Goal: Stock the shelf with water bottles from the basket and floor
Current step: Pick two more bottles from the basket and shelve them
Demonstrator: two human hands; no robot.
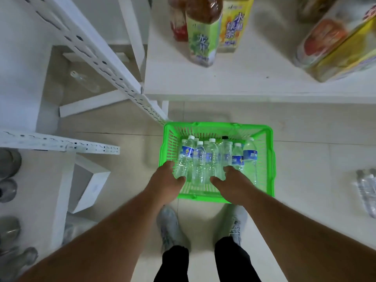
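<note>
A green plastic basket (268,159) stands on the tiled floor just before my feet. Several clear water bottles (249,155) with blue labels and white caps lie in it, caps pointing away from me. My left hand (165,181) reaches into the basket's left side, thumb and fingers curled round the lower end of a water bottle (184,159). My right hand (233,185) is in the middle, its thumb and fingers curled round the base of another bottle (225,153). The white shelf (203,84) is above and beyond the basket.
Large tea bottles (201,43) and yellow-wrapped packs (337,45) stand on the shelf. More water bottles (366,190) lie on the floor at the right edge. One clear bottle (84,81) lies behind the white rack posts (114,64) on the left. A white box (91,186) sits left of me.
</note>
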